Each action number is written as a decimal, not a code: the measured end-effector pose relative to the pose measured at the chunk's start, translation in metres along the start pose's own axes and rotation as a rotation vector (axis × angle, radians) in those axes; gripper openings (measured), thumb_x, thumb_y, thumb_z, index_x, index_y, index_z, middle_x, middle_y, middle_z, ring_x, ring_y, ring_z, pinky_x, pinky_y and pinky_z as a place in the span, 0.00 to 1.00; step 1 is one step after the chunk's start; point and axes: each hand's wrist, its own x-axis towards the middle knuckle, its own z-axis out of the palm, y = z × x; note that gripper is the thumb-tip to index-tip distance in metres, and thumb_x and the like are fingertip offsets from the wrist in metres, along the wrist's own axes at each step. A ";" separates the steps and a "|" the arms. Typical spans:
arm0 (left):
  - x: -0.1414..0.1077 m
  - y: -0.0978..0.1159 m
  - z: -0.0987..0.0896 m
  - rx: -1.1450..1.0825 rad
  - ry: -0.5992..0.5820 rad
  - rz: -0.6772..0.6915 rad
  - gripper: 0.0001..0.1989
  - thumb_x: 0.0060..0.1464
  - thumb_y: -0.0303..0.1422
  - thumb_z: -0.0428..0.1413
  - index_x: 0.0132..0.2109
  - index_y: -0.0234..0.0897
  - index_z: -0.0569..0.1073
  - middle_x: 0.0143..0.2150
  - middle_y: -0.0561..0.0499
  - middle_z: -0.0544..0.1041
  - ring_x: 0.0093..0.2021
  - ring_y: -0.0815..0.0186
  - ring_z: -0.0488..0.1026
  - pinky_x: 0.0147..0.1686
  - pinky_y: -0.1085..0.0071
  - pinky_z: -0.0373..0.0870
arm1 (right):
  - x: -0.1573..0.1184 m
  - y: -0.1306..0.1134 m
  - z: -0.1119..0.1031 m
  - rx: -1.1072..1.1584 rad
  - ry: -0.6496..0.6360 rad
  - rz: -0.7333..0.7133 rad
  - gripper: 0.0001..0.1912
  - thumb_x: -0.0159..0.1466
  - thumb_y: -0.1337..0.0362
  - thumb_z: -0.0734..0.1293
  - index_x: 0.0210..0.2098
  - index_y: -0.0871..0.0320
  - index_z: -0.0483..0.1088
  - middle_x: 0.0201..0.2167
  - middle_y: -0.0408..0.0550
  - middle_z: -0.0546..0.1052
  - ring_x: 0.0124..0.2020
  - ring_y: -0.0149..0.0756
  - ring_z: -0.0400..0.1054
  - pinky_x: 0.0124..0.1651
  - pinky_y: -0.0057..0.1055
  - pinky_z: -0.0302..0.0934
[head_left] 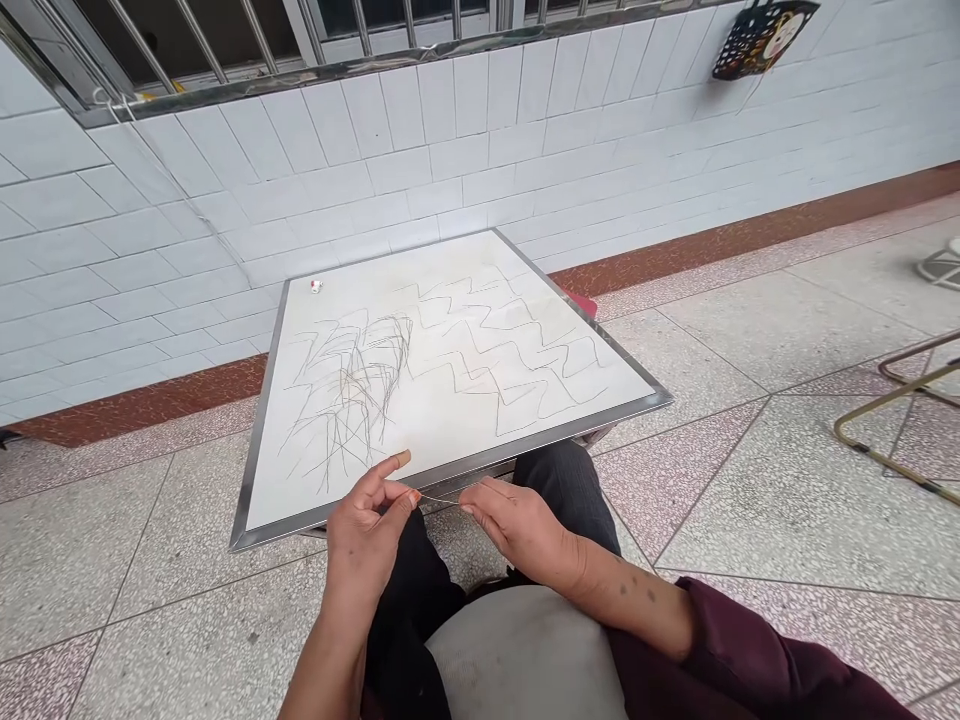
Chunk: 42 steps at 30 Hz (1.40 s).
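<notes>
A thin pale strand point(439, 499), like fine wire or thread, is stretched between my two hands just off the front edge of the table. My left hand point(364, 530) pinches one end between thumb and a finger; something orange-red shows at the pinch, and another finger points out with a tan tip covering. My right hand point(529, 525) is closed on the other end, its fingers partly hidden. On the white tabletop point(442, 440) lies a tangled heap of thin dark bent strands point(352, 375). Zigzag strands point(487, 345) are spread out singly on the right.
A small white and red item point(316, 287) sits at the table's far left corner. White tiled wall point(450, 160) stands behind, with a barred window above and a dark basket point(761, 40) hanging on it. A metal-framed seat point(885, 410) is at the right.
</notes>
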 end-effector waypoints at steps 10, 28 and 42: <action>0.018 -0.022 -0.080 -0.295 0.322 -0.109 0.30 0.37 0.43 0.69 0.49 0.39 0.78 0.39 0.48 0.82 0.36 0.62 0.77 0.33 0.70 0.73 | 0.013 -0.014 -0.017 0.420 0.096 0.342 0.09 0.69 0.64 0.59 0.33 0.55 0.65 0.24 0.39 0.68 0.17 0.25 0.64 0.23 0.24 0.61; -0.011 -0.018 0.022 -0.685 0.210 -0.131 0.16 0.41 0.35 0.69 0.40 0.35 0.82 0.33 0.48 0.82 0.31 0.68 0.76 0.35 0.71 0.73 | 0.018 -0.029 0.001 0.248 0.029 0.114 0.06 0.68 0.67 0.61 0.39 0.55 0.70 0.32 0.44 0.76 0.35 0.33 0.70 0.40 0.29 0.65; -0.026 -0.010 0.025 -0.669 0.132 -0.038 0.13 0.45 0.35 0.67 0.40 0.36 0.82 0.32 0.49 0.81 0.29 0.70 0.73 0.33 0.73 0.72 | 0.018 -0.038 0.000 0.870 -0.004 0.416 0.14 0.67 0.52 0.63 0.34 0.57 0.69 0.23 0.37 0.71 0.16 0.24 0.67 0.22 0.23 0.63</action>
